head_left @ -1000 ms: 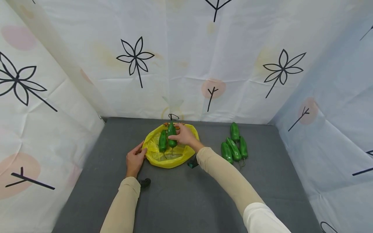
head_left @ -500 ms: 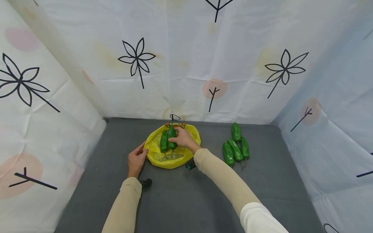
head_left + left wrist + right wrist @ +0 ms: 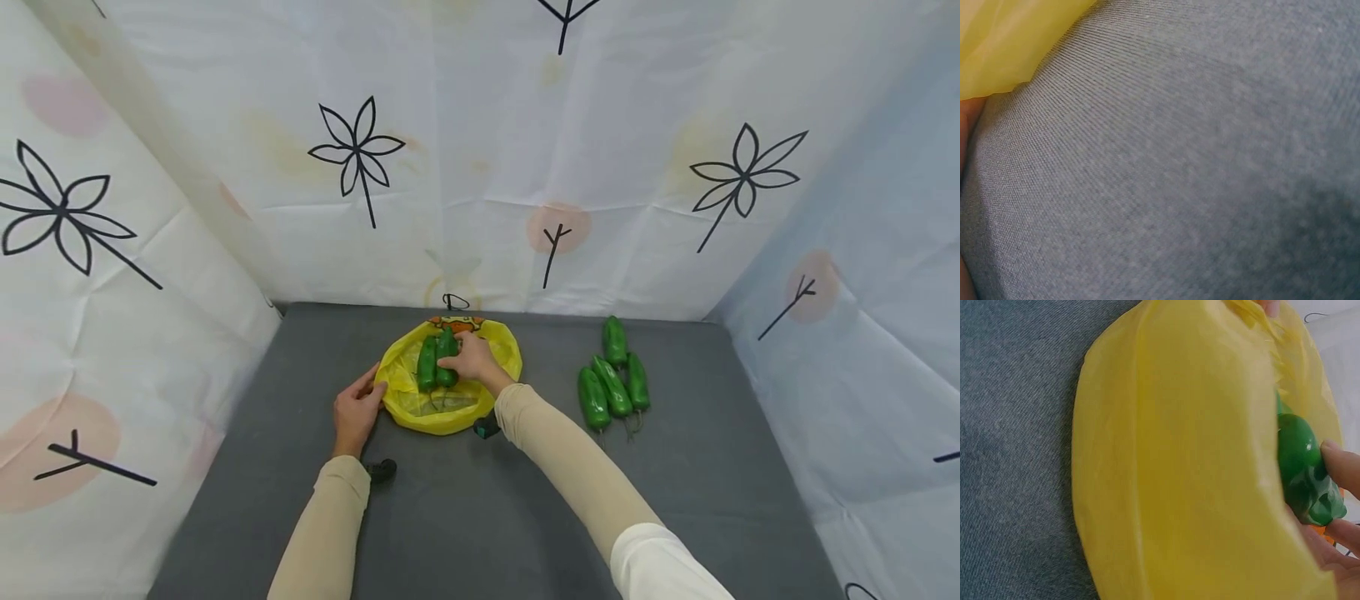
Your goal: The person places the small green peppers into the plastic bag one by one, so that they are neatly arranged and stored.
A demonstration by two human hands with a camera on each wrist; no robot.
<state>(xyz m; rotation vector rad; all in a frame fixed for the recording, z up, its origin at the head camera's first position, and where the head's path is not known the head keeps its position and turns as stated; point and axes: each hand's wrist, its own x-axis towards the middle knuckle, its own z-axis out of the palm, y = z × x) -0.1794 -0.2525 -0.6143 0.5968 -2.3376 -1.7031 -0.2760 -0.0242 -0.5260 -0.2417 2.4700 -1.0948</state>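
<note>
A yellow plastic bag [image 3: 438, 425] stands with its mouth spread wide near the table's back edge. Inside it lies one green pepper [image 3: 427, 367], upright in the head view. Beside that one, my right hand [image 3: 474, 358] holds a second green pepper [image 3: 446, 343] between thumb and fingers, within the bag's mouth. In the right wrist view the held pepper [image 3: 1297, 444] shows shiny, partly hidden behind the bag's yellow wall [image 3: 1197, 456]. My left hand [image 3: 358, 408] pinches the bag's left rim, thumb on the near side. Only a corner of the bag [image 3: 1004, 44] shows in the left wrist view.
Several more green peppers [image 3: 593, 400] lie in a cluster on the grey table [image 3: 465, 517], right of the bag. White cloth walls [image 3: 480, 167] with flower drawings enclose the table at the back and both sides.
My right hand has lowered the pepper a little into the bag, bringing it close alongside the other one. My left hand keeps its hold on the rim. The whole head view has shifted slightly.
</note>
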